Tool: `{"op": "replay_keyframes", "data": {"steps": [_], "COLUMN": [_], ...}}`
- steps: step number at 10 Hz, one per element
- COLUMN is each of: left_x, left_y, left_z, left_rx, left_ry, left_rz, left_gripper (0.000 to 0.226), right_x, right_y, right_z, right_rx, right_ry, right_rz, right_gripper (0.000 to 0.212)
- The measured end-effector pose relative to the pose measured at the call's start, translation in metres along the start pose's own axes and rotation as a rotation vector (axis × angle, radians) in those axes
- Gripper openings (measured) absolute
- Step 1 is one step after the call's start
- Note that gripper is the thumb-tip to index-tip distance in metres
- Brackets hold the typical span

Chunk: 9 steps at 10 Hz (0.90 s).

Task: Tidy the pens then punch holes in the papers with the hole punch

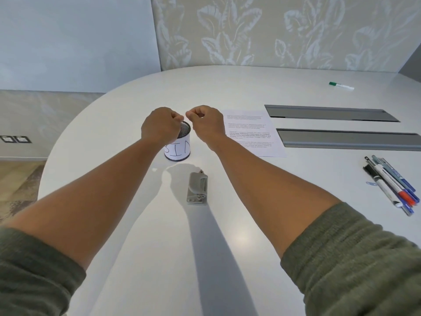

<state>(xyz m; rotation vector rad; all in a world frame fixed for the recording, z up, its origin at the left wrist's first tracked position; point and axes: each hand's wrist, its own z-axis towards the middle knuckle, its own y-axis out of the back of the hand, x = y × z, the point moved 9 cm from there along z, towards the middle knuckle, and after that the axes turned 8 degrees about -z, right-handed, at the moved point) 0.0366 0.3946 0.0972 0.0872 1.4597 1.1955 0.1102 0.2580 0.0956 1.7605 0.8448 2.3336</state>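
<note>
1. Nearest to us, two green sleeves (355, 258) are pushed up to the elbows, and both bare forearms stretch straight forward over a white table (250, 258), casting long shadows on it.
2. Between the forearms, nearer than the hands, a grey hole punch (197, 188) lies flat on the table, touched by neither arm.
3. Well to the right of the right forearm, a bundle of pens (390, 184) lies side by side, with a small blue paper clip (369, 183) just to its left.
4. The left hand (160, 125) is curled into a loose fist above a mesh pen cup (178, 144) wrapped in a white label, partly hiding the rim. We see nothing held in it.
5. The right hand (208, 124) is curled the same way, knuckles up, just beside the left, the two almost touching. It too looks empty.
6. Just right of the right hand, a printed paper (255, 135) lies flat.
7. Farther right, two grey slots (330, 113) are set into the table.
8. Far beyond, a green-capped marker (341, 86) lies alone.
</note>
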Motion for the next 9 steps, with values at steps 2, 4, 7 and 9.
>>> {"op": "replay_keyframes", "data": {"steps": [2,4,7,9], "left_x": [0.021,0.028,0.03,0.016], "left_y": [0.004,0.004,0.011,0.012], "left_z": [0.013,0.019,0.019,0.013], "left_rx": [0.033,0.024,-0.024,-0.101], "left_ry": [0.026,0.019,0.034,0.015], "left_rz": [-0.005,0.057,-0.004,-0.066], "left_gripper": [0.018,0.017,0.009,0.02], "right_x": [0.003,0.002,-0.004,-0.002], "right_y": [-0.018,-0.032,-0.029,-0.015], "right_z": [0.017,0.023,0.025,0.021], "right_rx": [0.053,0.126,0.063,-0.022], "right_ry": [0.034,0.07,0.066,0.085], "right_rz": [-0.201,-0.35,-0.282,-0.263], "right_gripper": [0.012,0.022,0.011,0.008]}}
